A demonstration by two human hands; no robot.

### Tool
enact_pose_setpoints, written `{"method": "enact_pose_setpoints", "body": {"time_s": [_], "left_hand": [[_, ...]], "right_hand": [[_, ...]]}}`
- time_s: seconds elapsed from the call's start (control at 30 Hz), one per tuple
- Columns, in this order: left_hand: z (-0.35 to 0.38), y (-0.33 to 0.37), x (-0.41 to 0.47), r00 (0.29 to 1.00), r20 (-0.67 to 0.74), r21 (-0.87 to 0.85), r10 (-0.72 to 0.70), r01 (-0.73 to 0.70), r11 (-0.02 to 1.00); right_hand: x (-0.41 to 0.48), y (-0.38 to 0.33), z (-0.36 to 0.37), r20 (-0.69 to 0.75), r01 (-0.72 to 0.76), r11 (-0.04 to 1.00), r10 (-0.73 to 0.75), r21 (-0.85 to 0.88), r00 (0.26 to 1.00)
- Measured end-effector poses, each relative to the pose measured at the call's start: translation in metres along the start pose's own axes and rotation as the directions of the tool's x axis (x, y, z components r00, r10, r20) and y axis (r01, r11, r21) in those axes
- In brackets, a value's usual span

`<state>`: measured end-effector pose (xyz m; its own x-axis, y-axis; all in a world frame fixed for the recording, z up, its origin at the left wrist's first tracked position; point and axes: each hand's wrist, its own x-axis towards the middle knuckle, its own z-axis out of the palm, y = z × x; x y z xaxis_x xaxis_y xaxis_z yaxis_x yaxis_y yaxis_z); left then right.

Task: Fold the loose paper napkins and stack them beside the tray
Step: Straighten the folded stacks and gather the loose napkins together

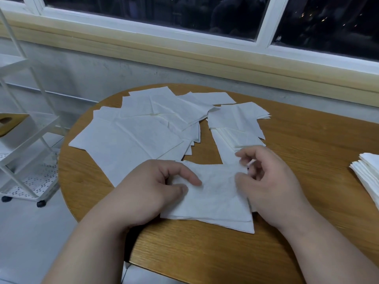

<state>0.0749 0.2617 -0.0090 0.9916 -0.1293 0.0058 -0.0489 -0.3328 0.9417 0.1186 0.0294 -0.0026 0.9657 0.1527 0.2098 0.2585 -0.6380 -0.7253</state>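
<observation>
a round wooden table (307,181) under a dark window carries the whole job, with a white wire trolley (26,140) standing off its left side. the loose napkins (133,130) lie fanned flat across the far left of the table, unfolded and within reach, and a smaller heap (235,119) sits just right of them. a folded stack (367,173) rests at the right edge, well apart from the loose sheets, likely so done and undone stay separate; no tray can be made out here. one napkin (215,197) lies at the near edge between both hands, drawn clear of the spread so it can be folded on bare wood. the left hand (151,191) sits on its left side as an anchor, fingers loosely curled, forefinger (190,177) and thumb tips down on the paper; whether they nip a fold is unclear. the right hand (270,181) has its fingers (244,155) curled in tight, pinching the napkin's far right corner, which pokes out white between them, apparently to carry that corner across.
</observation>
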Motion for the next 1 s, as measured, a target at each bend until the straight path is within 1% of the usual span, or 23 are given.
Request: {"method": "enact_pose_setpoints", "body": {"time_s": [0.03, 0.07, 0.1, 0.13, 0.17, 0.2, 0.23, 0.3, 0.37, 0.43, 0.47, 0.53, 0.63, 0.7, 0.73, 0.77, 0.83, 0.9, 0.97, 1.0], "left_hand": [[0.000, 0.001, -0.001, 0.999, -0.041, 0.007, 0.025, -0.024, 1.000], [0.000, 0.002, -0.002, 0.995, -0.084, 0.022, 0.049, -0.047, 0.999], [0.000, 0.005, -0.003, 0.990, -0.117, 0.037, 0.073, -0.069, 0.997], [0.000, 0.008, -0.004, 0.983, -0.146, 0.055, 0.107, -0.099, 0.994], [0.001, 0.011, -0.006, 0.974, -0.178, 0.075, 0.143, -0.131, 0.989], [0.001, 0.013, -0.006, 0.961, -0.210, 0.098, 0.181, -0.163, 0.982], [0.003, 0.015, -0.007, 0.947, -0.232, 0.119, 0.221, -0.197, 0.973], [0.007, 0.019, -0.008, 0.921, -0.268, 0.143, 0.284, -0.254, 0.957], [0.011, 0.024, -0.009, 0.895, -0.279, 0.150, 0.349, -0.318, 0.936], [0.015, 0.025, -0.010, 0.880, -0.257, 0.140, 0.400, -0.375, 0.916], [0.017, 0.023, -0.010, 0.885, -0.245, 0.139, 0.397, -0.373, 0.917], [0.022, 0.020, -0.011, 0.910, -0.216, 0.156, 0.353, -0.324, 0.933], [0.031, 0.020, -0.011, 0.952, -0.203, 0.166, 0.229, -0.197, 0.966], [0.036, 0.021, -0.010, 0.955, -0.252, 0.148, 0.157, -0.122, 0.981], [0.037, 0.020, -0.009, 0.953, -0.281, 0.126, 0.117, -0.084, 0.988], [0.037, 0.021, -0.009, 0.950, -0.298, 0.100, 0.089, -0.062, 0.993], [0.041, 0.026, -0.013, 0.944, -0.321, 0.052, 0.071, -0.058, 0.997], [0.046, 0.033, -0.018, 0.937, -0.342, -0.018, 0.075, -0.087, 0.996], [0.052, 0.040, -0.020, 0.939, -0.336, -0.066, 0.069, -0.097, 0.993], [0.056, 0.042, -0.019, 0.946, -0.317, -0.040, 0.063, -0.080, 0.996]], "right_hand": [[0.000, 0.000, -0.001, -0.021, -0.007, 1.000, 0.007, 0.007, 1.000], [0.000, -0.002, -0.002, -0.013, -0.020, 0.999, 0.021, 0.039, 1.000], [0.000, -0.003, -0.003, 0.019, -0.046, 0.992, 0.044, 0.121, 0.999], [0.000, -0.005, -0.003, 0.066, -0.083, 0.964, 0.068, 0.251, 0.995], [0.000, -0.006, -0.004, 0.117, -0.117, 0.911, 0.076, 0.396, 0.990], [-0.002, -0.008, -0.004, 0.139, -0.130, 0.854, 0.069, 0.505, 0.988], [-0.003, -0.010, -0.006, 0.119, -0.102, 0.824, 0.042, 0.557, 0.992], [-0.007, -0.014, -0.011, 0.020, 0.007, 0.823, -0.022, 0.568, 1.000], [-0.012, -0.014, -0.016, -0.043, 0.081, 0.822, -0.069, 0.564, 0.997], [-0.019, -0.009, -0.019, -0.039, 0.086, 0.837, -0.077, 0.540, 0.996], [-0.023, -0.006, -0.019, -0.029, 0.090, 0.852, -0.087, 0.515, 0.996], [-0.028, 0.002, -0.020, -0.005, 0.087, 0.879, -0.096, 0.469, 0.995], [-0.031, 0.008, -0.017, 0.054, 0.017, 0.868, -0.050, 0.497, 0.997], [-0.031, 0.007, -0.013, 0.090, -0.009, 0.905, -0.032, 0.426, 0.995], [-0.032, 0.006, -0.011, 0.089, -0.013, 0.923, -0.023, 0.385, 0.996], [-0.033, 0.005, -0.011, 0.058, -0.003, 0.929, -0.020, 0.370, 0.998], [-0.036, 0.005, -0.014, -0.026, 0.029, 0.931, -0.021, 0.363, 0.999], [-0.041, 0.002, -0.020, -0.067, 0.040, 0.918, -0.015, 0.395, 0.998], [-0.046, 0.002, -0.024, -0.016, 0.014, 0.913, -0.008, 0.407, 1.000], [-0.049, 0.005, -0.025, 0.023, -0.005, 0.933, -0.004, 0.360, 1.000]]}}
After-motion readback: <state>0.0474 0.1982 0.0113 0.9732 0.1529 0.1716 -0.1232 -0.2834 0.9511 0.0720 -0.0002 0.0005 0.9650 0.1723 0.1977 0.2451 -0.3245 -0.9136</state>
